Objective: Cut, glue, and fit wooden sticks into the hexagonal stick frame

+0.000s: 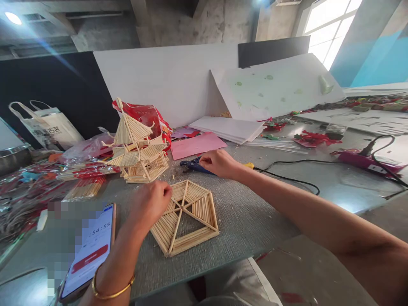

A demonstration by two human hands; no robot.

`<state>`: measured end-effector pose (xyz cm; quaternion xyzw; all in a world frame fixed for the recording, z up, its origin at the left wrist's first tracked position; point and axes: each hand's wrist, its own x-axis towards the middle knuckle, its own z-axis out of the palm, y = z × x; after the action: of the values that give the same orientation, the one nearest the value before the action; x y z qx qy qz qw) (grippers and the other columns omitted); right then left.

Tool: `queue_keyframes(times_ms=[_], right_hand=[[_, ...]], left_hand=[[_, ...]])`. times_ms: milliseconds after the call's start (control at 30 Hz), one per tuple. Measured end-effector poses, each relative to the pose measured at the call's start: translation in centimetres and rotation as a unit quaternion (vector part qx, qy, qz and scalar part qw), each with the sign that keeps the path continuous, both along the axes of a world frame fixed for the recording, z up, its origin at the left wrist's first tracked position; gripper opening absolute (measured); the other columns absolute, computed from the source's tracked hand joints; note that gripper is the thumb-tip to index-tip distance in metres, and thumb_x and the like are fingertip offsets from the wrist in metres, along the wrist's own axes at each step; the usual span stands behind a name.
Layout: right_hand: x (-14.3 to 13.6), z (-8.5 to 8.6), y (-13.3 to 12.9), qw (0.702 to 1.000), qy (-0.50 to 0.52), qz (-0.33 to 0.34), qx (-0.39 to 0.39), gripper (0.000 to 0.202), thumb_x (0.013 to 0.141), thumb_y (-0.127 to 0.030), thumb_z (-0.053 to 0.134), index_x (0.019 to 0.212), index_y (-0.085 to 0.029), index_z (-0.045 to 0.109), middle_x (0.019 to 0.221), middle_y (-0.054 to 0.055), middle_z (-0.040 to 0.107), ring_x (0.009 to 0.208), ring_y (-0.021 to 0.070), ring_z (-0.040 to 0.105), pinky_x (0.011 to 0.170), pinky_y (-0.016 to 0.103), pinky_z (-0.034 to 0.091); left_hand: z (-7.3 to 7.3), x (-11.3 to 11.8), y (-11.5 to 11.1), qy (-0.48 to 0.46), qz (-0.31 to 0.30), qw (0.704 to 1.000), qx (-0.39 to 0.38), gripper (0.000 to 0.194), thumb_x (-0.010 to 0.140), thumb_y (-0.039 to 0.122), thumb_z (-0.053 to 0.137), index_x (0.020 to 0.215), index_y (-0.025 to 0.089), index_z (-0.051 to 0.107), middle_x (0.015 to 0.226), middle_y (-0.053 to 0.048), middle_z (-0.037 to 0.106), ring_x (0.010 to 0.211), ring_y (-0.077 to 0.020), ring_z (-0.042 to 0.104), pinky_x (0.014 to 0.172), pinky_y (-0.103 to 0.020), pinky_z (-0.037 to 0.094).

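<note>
A six-sided panel of thin wooden sticks [195, 233] lies flat on the grey mat, its spokes meeting in the middle. Some of its wedges are filled with sticks; others have gaps. My left hand [152, 203] is closed at the panel's left rear edge; what its fingers hold, if anything, is hidden. Farther back, my right hand [219, 163] is closed with fingertips pinched, over blue-handled pliers [191, 165]. I cannot tell whether it touches them or pinches something small. Behind my left hand stands a stick-built pagoda model [137, 151] with a pointed roof.
A phone [92, 250] showing a timer lies left of my left forearm. The yellow tool [249, 165] trails a black cord to a purple power strip [366, 162]. Pink paper [197, 145], white boards [228, 128] and bagged sticks [87, 172] lie around.
</note>
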<state>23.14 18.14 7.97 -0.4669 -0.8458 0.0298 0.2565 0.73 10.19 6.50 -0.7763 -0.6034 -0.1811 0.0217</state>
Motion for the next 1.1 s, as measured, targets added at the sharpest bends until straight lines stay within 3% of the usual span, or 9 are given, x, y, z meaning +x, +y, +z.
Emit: queue_keyframes(times_ms=[67, 133, 467, 667, 800, 933, 1033, 1100], right_hand=[[0.1, -0.3, 0.2, 0.998, -0.042, -0.027, 0.030, 0.020, 0.078, -0.021, 0.047, 0.075, -0.016, 0.066, 0.070, 0.003, 0.063, 0.063, 0.0113, 0.049, 0.057, 0.023, 0.028], [0.0, -0.7, 0.3, 0.995, -0.081, -0.037, 0.054, 0.021, 0.080, -0.022, 0.045, 0.077, -0.016, 0.065, 0.078, 0.006, 0.065, 0.071, 0.0141, 0.053, 0.060, 0.024, 0.029], [-0.8, -1.7, -0.6, 0.982, -0.154, 0.007, 0.113, 0.023, 0.083, -0.018, 0.042, 0.070, -0.017, 0.060, 0.075, 0.005, 0.063, 0.072, 0.0148, 0.053, 0.068, 0.026, 0.031], [-1.3, -2.7, -0.9, 0.979, -0.158, 0.048, 0.116, 0.024, 0.084, -0.018, 0.040, 0.071, -0.016, 0.060, 0.075, 0.005, 0.062, 0.073, 0.0150, 0.053, 0.070, 0.026, 0.033], [-2.6, -3.2, -0.8, 0.975, -0.141, 0.102, 0.137, 0.023, 0.086, -0.019, 0.042, 0.075, -0.015, 0.061, 0.076, 0.006, 0.061, 0.074, 0.0150, 0.052, 0.071, 0.026, 0.036], [-6.9, -2.6, -0.4, 0.935, -0.162, 0.250, 0.193, 0.013, 0.084, -0.022, 0.050, 0.080, -0.016, 0.061, 0.083, 0.006, 0.062, 0.080, 0.0160, 0.053, 0.075, 0.027, 0.039], [-11.7, -3.0, 0.1, 0.905, -0.143, 0.316, 0.247, 0.002, 0.077, -0.026, 0.062, 0.077, -0.027, 0.061, 0.076, -0.003, 0.062, 0.080, 0.0128, 0.055, 0.078, 0.023, 0.043], [-14.8, -3.8, 0.4, 0.928, 0.008, 0.153, 0.341, 0.014, 0.078, -0.026, 0.062, 0.065, -0.030, 0.058, 0.065, -0.003, 0.058, 0.075, 0.0131, 0.056, 0.074, 0.024, 0.046]], left_hand=[[-0.3, -0.8, 0.7, 0.058, 0.073, 0.991, 0.100, 0.023, 0.079, 0.021, 0.045, 0.073, 0.020, 0.068, 0.074, -0.009, 0.069, 0.068, -0.0226, 0.063, 0.054, -0.029, 0.039], [-0.7, -1.4, 1.3, 0.094, 0.093, 0.980, 0.149, 0.024, 0.079, 0.019, 0.044, 0.073, 0.019, 0.067, 0.075, -0.009, 0.069, 0.070, -0.0233, 0.063, 0.056, -0.029, 0.040], [-0.9, -1.5, 1.8, 0.114, 0.126, 0.972, 0.160, 0.025, 0.083, 0.019, 0.042, 0.074, 0.017, 0.065, 0.075, -0.010, 0.066, 0.072, -0.0221, 0.063, 0.059, -0.029, 0.042], [-1.0, 0.5, 0.7, 0.082, 0.032, 0.972, 0.218, 0.022, 0.086, 0.021, 0.045, 0.076, 0.018, 0.064, 0.074, -0.007, 0.066, 0.072, -0.0203, 0.060, 0.065, -0.030, 0.041], [-0.7, 1.9, -0.6, 0.037, -0.063, 0.949, 0.307, 0.018, 0.088, 0.022, 0.046, 0.081, 0.017, 0.062, 0.072, -0.005, 0.064, 0.072, -0.0191, 0.059, 0.070, -0.032, 0.041], [0.0, 2.8, -2.3, -0.016, -0.169, 0.910, 0.378, 0.009, 0.084, 0.018, 0.052, 0.090, 0.015, 0.059, 0.076, -0.005, 0.064, 0.072, -0.0169, 0.058, 0.072, -0.032, 0.042], [0.2, 3.2, -3.1, -0.028, -0.215, 0.887, 0.408, 0.012, 0.081, 0.016, 0.056, 0.093, 0.014, 0.057, 0.076, -0.004, 0.064, 0.070, -0.0159, 0.057, 0.071, -0.033, 0.042], [0.2, 3.3, -3.1, -0.034, -0.228, 0.876, 0.423, 0.013, 0.081, 0.015, 0.057, 0.094, 0.014, 0.057, 0.074, -0.003, 0.064, 0.067, -0.0149, 0.056, 0.069, -0.032, 0.043]])
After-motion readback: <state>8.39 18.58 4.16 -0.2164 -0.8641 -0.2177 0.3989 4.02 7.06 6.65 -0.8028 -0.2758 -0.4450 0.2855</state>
